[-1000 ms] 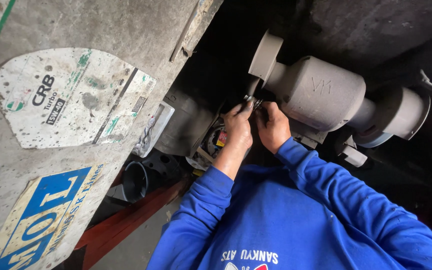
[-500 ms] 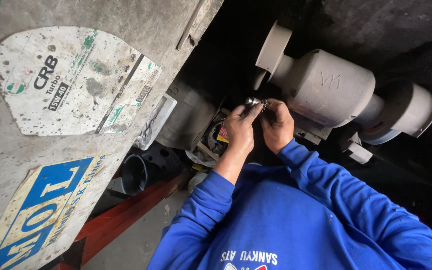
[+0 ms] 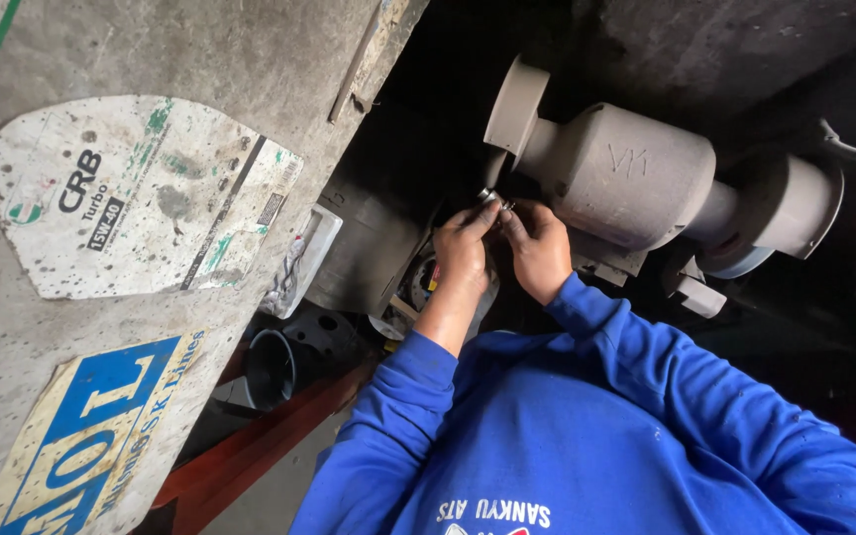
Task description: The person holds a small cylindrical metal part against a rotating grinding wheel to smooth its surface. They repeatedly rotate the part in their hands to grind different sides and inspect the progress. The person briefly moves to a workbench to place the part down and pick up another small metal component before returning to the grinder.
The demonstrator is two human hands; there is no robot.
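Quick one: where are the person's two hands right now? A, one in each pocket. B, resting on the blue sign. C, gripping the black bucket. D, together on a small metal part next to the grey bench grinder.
D: the left hand and right hand meet fingertip to fingertip on a small metal part, close beside the grinder.

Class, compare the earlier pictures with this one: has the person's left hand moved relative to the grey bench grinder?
No. The left hand stays beside the right hand just below the bench grinder; only the camera shifts.
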